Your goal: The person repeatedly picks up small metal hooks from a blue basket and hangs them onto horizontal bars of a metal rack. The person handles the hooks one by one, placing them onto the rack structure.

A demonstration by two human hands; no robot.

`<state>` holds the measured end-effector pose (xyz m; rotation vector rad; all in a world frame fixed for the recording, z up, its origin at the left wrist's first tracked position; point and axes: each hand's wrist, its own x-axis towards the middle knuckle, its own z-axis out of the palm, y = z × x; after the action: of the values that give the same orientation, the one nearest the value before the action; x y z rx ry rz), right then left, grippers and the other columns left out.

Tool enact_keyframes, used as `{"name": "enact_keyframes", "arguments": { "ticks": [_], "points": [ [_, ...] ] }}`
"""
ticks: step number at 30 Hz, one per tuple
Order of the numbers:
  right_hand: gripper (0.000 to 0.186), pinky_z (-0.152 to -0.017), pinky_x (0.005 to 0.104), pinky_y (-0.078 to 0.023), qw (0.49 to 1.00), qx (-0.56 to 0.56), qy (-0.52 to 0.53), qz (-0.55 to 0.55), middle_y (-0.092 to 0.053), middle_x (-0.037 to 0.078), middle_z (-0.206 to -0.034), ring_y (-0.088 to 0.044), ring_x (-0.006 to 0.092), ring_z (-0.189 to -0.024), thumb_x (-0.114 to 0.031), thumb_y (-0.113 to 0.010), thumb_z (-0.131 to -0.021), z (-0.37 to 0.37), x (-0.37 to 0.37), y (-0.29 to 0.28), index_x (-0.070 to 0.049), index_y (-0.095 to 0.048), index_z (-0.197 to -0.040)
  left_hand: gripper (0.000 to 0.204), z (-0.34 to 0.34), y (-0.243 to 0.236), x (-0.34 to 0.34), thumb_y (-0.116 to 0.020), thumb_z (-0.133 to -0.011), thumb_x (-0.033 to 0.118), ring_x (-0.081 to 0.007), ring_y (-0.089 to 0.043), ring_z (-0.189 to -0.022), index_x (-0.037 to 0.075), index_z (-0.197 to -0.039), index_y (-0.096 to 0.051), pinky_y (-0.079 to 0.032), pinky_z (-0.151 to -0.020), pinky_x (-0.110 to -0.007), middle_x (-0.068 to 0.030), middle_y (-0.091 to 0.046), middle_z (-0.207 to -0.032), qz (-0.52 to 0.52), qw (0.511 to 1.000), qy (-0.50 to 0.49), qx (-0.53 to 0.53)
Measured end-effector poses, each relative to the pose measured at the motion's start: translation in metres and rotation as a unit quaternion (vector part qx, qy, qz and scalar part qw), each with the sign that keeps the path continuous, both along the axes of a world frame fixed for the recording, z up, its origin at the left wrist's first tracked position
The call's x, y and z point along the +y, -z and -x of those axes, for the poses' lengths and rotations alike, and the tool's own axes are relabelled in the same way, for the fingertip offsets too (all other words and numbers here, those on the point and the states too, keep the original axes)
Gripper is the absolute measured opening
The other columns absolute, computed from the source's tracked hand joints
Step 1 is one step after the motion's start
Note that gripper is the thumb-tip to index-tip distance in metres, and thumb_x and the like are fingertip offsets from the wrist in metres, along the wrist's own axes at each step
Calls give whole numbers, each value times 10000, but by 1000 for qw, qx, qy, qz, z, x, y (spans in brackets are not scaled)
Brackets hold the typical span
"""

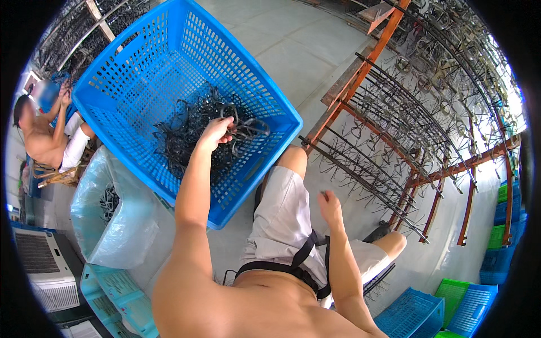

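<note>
My left hand [218,134] reaches into a large blue plastic basket [127,73] with slotted walls. Its fingers are closed on some dark, glossy curved pieces [251,129] at the top of a tangled heap of similar black pieces [194,127]. Their exact kind is hard to make out. Over my right thigh, outside the basket, my right hand [331,209] is held up with its fingers curled in. Whatever may be inside that hand is hidden.
Racks with orange-brown posts [360,70] and rows of thin dark rods stand at the right. A plastic-lined container [121,225] holds more black pieces at the left. Blue and green crates [414,312] sit low right. Another person [48,135] sits at the far left.
</note>
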<state>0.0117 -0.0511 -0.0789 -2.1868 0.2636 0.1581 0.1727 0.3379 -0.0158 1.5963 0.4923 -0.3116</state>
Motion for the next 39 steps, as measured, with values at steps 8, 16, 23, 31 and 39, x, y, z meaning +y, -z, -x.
{"name": "enact_keyframes", "arguments": {
  "ticks": [8, 16, 23, 31, 39],
  "points": [
    [410, -700, 357, -483, 913, -383, -136, -38, -470, 178, -1052, -533, 262, -825, -167, -594, -853, -66, 88, -118, 14, -439, -1187, 251, 49, -59, -57, -490, -919, 290, -138, -533, -546, 64, -823, -541, -422, -476, -246, -72, -591, -733, 188, 979, -1, -83],
    [579, -666, 387, -477, 992, -50, -44, -112, -600, 197, -803, -611, 304, -712, -462, -531, -866, -89, 117, -121, 54, -439, -1112, 146, 73, -49, -108, -490, -929, 184, -92, -527, -601, 44, -921, -528, -431, -518, -231, -39, -572, -787, -75, 944, -126, -294],
    [425, -653, 273, -447, 838, 113, 44, -532, -556, 51, -917, -531, 134, -792, -421, -475, -918, -89, 138, -98, -38, -503, -1097, 175, 110, -45, -135, -449, -867, 9, -317, -609, -838, 23, -1020, -533, -483, -734, -334, -166, -604, -958, -333, 804, 51, -490],
    [330, -692, 278, -469, 782, -153, 181, -577, -614, 84, -799, -584, 143, -750, -343, -380, -974, -71, 22, -102, -41, -512, -961, 237, 130, -45, -166, -496, -831, 59, -138, -548, -760, 28, -1064, -530, -471, -676, -261, -81, -607, -920, -235, 846, 31, -477],
    [296, -375, 233, -321, 839, -68, 352, -409, -444, 21, -570, -382, 90, -393, -327, -404, -963, 84, -171, -114, -58, -503, -890, 234, 135, -92, -195, -516, -866, 234, -132, -512, -676, 31, -979, -538, -395, -550, -221, -67, -539, -881, 217, 953, 150, -150]
  ]
}}
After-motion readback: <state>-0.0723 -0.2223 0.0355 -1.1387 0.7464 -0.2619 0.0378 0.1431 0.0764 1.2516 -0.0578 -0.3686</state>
